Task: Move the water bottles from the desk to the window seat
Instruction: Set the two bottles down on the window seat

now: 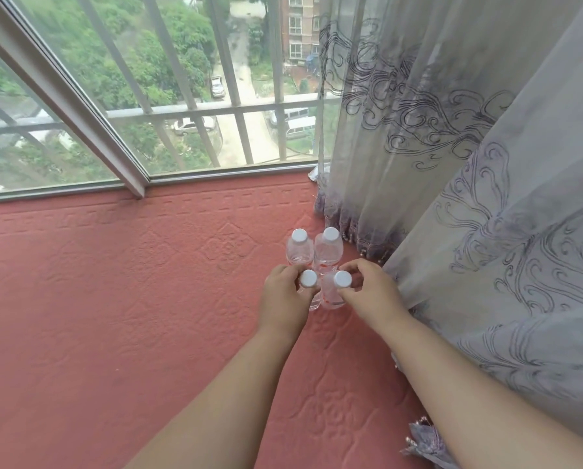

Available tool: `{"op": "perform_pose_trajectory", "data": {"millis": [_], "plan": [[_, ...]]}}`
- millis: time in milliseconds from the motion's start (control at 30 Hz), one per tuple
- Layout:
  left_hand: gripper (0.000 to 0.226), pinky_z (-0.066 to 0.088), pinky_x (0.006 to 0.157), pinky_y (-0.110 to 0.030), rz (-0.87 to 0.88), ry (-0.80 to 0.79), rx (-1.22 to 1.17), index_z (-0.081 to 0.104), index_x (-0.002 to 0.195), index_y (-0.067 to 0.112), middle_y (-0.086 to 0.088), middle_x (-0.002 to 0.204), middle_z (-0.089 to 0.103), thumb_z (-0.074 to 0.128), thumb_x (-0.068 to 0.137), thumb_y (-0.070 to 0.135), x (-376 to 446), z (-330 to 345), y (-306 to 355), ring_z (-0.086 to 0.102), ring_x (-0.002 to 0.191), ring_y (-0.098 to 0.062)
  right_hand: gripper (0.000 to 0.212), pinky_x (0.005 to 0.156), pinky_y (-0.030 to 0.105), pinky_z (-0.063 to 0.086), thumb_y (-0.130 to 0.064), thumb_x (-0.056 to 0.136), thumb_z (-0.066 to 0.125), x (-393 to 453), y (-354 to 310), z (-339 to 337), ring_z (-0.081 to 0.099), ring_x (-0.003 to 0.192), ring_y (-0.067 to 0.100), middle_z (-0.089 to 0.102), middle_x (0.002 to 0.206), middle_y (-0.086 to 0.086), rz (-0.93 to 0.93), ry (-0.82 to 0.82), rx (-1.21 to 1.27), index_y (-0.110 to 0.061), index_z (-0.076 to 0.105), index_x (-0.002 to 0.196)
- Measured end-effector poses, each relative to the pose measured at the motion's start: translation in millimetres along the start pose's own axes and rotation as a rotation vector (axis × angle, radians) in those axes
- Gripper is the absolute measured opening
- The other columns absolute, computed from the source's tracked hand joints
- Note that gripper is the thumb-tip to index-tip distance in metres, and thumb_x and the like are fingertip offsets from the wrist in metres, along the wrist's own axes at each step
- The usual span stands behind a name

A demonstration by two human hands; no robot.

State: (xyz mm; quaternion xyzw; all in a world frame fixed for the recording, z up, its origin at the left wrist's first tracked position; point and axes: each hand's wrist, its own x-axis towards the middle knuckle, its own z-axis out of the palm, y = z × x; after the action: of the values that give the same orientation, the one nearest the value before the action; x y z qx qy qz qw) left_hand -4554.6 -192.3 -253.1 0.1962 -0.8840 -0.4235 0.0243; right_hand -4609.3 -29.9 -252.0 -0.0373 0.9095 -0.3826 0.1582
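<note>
- The left hand (285, 291) has its fingers curled around the neck of a near-left bottle (308, 279), just under the white cap.
- The right hand (368, 289) holds in the same way a near-right bottle (341, 280), with thumb and fingers closed around its neck.
- The two held bottles stand upright and touch each other, between the two hands. Whether their bottoms rest on the red cushion (131, 299) I cannot tell.
- Just beyond the hands stand two more bottles, a far-left bottle (298, 248) and a far-right bottle (329, 247), upright on the cushion of the window seat and touching.
- The four bottles make a tight square group.
- To the right of the right hand hangs a grey curtain (486, 231), near the bottles.
- Far beyond the grip is the window (182, 96) with bars.
</note>
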Motion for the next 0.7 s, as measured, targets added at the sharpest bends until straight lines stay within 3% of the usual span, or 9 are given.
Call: {"op": "perform_pose_trajectory", "data": {"millis": [167, 300, 433, 600, 700], "plan": [[0.031, 0.046, 0.082, -0.031, -0.029, -0.015, 0.018, 0.073, 0.108, 0.021, 0.003, 0.098, 0.061, 0.078, 0.078, 0.016, 7.2, 5.0, -2.6, 0.06, 0.092, -0.018, 0.027, 0.079, 0.027, 0.049, -0.015, 0.075, 0.075, 7.9, 0.7, -0.4, 0.062, 0.085, 0.007, 0.062, 0.1, -0.009, 0.022, -0.012, -0.018, -0.031, 0.067, 0.096], [0.025, 0.048, 0.081, -0.032, -0.056, -0.012, 0.036, 0.072, 0.102, 0.024, 0.006, 0.094, 0.059, 0.077, 0.078, 0.018, 5.7, 8.6, -8.2, 0.058, 0.089, -0.016, 0.029, 0.065, 0.005, 0.036, -0.018, 0.075, 0.077, 13.4, -0.3, 1.6, 0.057, 0.079, 0.0, 0.062, 0.101, -0.008, 0.012, -0.023, -0.037, -0.028, 0.068, 0.101], [0.028, 0.045, 0.08, -0.029, -0.066, 0.008, 0.028, 0.073, 0.106, 0.023, 0.004, 0.094, 0.06, 0.077, 0.079, 0.017, 6.4, 7.1, -12.4, 0.059, 0.088, -0.016, 0.026, 0.065, -0.002, 0.033, -0.017, 0.076, 0.075, 13.4, -4.9, 1.7, 0.056, 0.079, 0.004, 0.063, 0.1, -0.008, 0.006, -0.018, -0.062, -0.028, 0.069, 0.099], [0.028, 0.047, 0.082, -0.03, -0.065, -0.008, 0.03, 0.073, 0.107, 0.023, 0.004, 0.096, 0.062, 0.076, 0.079, 0.018, 8.1, 2.9, -12.6, 0.06, 0.09, -0.016, 0.028, 0.06, 0.002, 0.031, -0.02, 0.076, 0.075, 14.3, -7.1, 5.0, 0.059, 0.083, 0.007, 0.064, 0.102, -0.008, 0.03, -0.043, -0.083, -0.031, 0.068, 0.101], [0.028, 0.048, 0.084, -0.031, -0.076, -0.021, 0.035, 0.072, 0.106, 0.023, 0.004, 0.096, 0.061, 0.076, 0.079, 0.018, 11.3, 1.6, -11.5, 0.06, 0.092, -0.016, 0.028, 0.064, 0.016, 0.037, -0.018, 0.075, 0.074, 14.5, -6.9, 8.4, 0.061, 0.083, 0.009, 0.065, 0.103, -0.006, 0.031, -0.044, -0.073, -0.03, 0.068, 0.1]]}}
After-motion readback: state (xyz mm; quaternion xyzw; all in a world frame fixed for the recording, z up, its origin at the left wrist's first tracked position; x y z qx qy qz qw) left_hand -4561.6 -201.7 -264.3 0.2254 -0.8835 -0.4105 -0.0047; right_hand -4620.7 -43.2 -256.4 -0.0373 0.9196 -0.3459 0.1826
